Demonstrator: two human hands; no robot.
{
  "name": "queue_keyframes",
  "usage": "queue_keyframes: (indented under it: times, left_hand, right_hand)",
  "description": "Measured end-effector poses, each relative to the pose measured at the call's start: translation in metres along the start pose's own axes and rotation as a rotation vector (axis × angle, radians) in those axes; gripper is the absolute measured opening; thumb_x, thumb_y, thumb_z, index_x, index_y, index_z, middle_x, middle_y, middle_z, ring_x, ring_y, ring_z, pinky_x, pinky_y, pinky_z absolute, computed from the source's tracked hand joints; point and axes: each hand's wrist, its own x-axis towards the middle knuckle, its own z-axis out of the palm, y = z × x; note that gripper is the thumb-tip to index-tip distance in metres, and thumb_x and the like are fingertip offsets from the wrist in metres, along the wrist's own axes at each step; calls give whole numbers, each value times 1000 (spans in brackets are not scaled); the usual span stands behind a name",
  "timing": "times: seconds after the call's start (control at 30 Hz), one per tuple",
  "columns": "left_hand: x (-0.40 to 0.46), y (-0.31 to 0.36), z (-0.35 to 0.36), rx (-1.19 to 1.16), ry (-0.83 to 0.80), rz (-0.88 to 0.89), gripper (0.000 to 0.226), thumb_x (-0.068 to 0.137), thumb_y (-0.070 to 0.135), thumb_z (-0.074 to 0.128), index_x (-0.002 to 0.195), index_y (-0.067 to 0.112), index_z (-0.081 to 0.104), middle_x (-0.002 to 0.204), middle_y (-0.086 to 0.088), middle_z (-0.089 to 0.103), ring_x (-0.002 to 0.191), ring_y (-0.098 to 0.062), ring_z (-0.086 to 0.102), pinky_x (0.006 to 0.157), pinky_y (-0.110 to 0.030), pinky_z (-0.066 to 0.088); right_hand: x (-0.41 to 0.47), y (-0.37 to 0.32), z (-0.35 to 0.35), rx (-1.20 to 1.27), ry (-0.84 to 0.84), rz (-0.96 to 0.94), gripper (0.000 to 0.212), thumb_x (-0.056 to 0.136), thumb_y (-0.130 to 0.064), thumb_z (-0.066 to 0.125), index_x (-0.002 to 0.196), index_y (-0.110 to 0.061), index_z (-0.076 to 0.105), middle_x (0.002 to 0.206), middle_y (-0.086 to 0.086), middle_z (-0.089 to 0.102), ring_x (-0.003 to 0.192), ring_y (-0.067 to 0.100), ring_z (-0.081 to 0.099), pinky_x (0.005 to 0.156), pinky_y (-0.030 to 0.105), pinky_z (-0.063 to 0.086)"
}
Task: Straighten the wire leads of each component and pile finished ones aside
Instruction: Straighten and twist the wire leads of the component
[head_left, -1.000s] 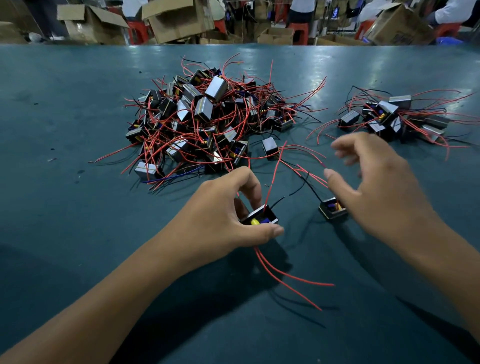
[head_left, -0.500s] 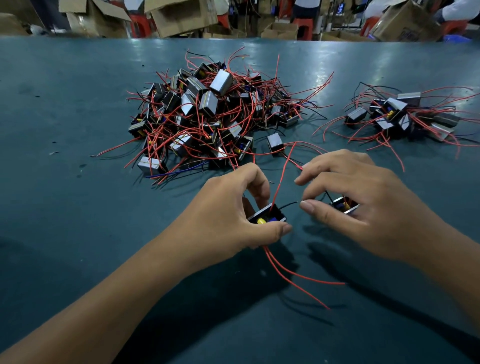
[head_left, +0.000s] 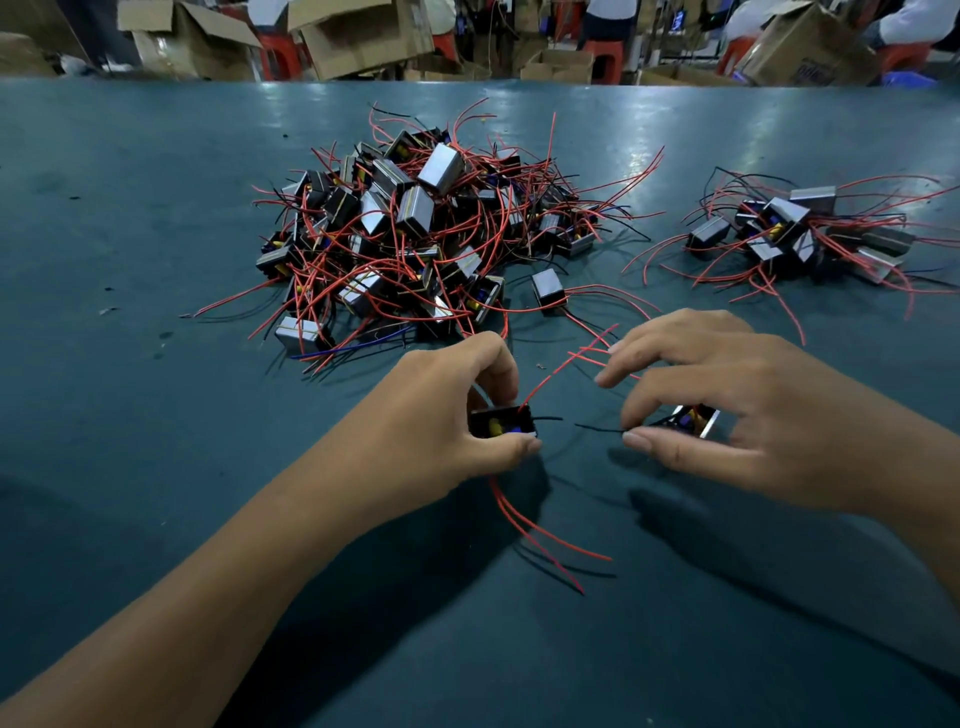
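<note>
Progress: early. Big pile (head_left: 415, 234) at table (head_left: 130, 208) centre is a tangle of components with bent red and black leads, likely unprocessed. Small pile (head_left: 795, 239) far right looks like the finished stack, only a handful of units, well apart from the big one. One stray unit (head_left: 548, 291) sits just beside the big pile's near edge. So most of the work is left, by my read.

Left hand (head_left: 441, 421) grips a component (head_left: 501, 422), thumb below, fingers curled over the top, narrow grip. Two red leads (head_left: 540, 535) trail out under the hand toward the camera, curved, not straight yet. One red lead rises from the body up toward the right hand, and a short black stub sticks out to the right.

Right hand (head_left: 727, 410) hovers over a second component (head_left: 691, 418), which lies on the table under the curled fingers. Thumb and forefinger pinch a thin black lead (head_left: 597, 428) near its root; its free end points at the left unit, a small gap apart. The upper fingers sit by crossing red wire; contact unclear.

Judgement: mid-straightening, two units in hand, neither ready for the small pile.

Background: cardboard boxes (head_left: 353, 31) and red stools behind the table.
</note>
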Motion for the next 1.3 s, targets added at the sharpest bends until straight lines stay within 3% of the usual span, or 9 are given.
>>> queue_keyframes:
  times: [0.23, 0.37, 0.47, 0.6, 0.73, 0.87, 0.97, 1.13, 1.3]
  left_hand:
    - [4, -9, 4, 174, -96, 44, 25, 82, 37, 81, 92, 27, 60, 89, 13, 64, 87, -9, 58, 79, -37, 49]
    - [6, -12, 3, 190, -103, 45, 21, 82, 40, 79, 91, 31, 62, 89, 17, 62, 83, -1, 56, 74, -26, 47]
    - [8, -15, 0, 178, -99, 55, 20, 82, 37, 81, 91, 30, 64, 87, 17, 65, 83, -2, 58, 71, -21, 45]
    - [10, -23, -8, 217, -94, 51, 20, 81, 37, 81, 94, 31, 67, 88, 19, 65, 85, -2, 59, 75, -26, 48]
    - [11, -30, -21, 286, -134, 73, 23, 81, 34, 81, 99, 31, 67, 99, 20, 63, 96, -1, 57, 89, -33, 48]
    - [10, -22, -19, 295, -35, 225, 30, 79, 36, 81, 104, 26, 66, 108, 13, 57, 99, -9, 54, 91, -32, 46]
    - [9, -9, -1, 262, 18, 303, 35, 83, 35, 77, 113, 23, 65, 112, 12, 58, 102, -3, 51, 91, -21, 42]
    - [10, -9, 15, 335, 15, 277, 38, 86, 32, 75, 121, 21, 64, 113, 10, 65, 108, -14, 58, 91, -36, 49]
    - [12, -13, 15, 297, 20, 298, 27, 89, 29, 74, 114, 22, 68, 97, 13, 63, 88, -3, 52, 78, -30, 49]
  right_hand:
    - [-5, 9, -21, 162, 121, 105, 25, 89, -44, 62, 106, -27, 67, 131, -14, 59, 129, 9, 51, 109, 24, 35]
    - [-10, 20, -31, 124, 274, 177, 14, 92, -33, 59, 99, -24, 67, 109, -13, 67, 104, 10, 62, 94, 26, 44]
    - [-16, 26, -39, 153, 82, 269, 10, 91, -46, 65, 93, -35, 66, 84, -10, 68, 75, 14, 62, 71, 30, 48]
    - [-17, 25, -30, 185, -262, 304, 21, 77, -54, 70, 94, -41, 67, 76, -19, 68, 70, 4, 61, 63, 12, 42]
    - [-10, 19, -17, 127, -198, 303, 6, 85, -38, 73, 84, -37, 67, 72, -21, 66, 67, 3, 60, 61, 12, 41]
    - [-5, 18, -5, 122, -83, 355, 15, 87, -34, 70, 74, -36, 63, 69, -21, 66, 66, 1, 61, 60, 12, 42]
    - [-4, 18, 1, 217, -101, 394, 7, 86, -29, 74, 83, -30, 68, 69, -18, 69, 60, -1, 62, 58, 11, 44]
    - [-14, 35, -30, 455, 82, 451, 12, 93, -6, 63, 91, -17, 67, 72, 3, 70, 58, 15, 65, 51, 24, 52]
    - [-23, 45, -34, 460, -91, 489, 11, 87, -14, 72, 94, -21, 67, 77, 4, 71, 62, 17, 66, 57, 25, 54]
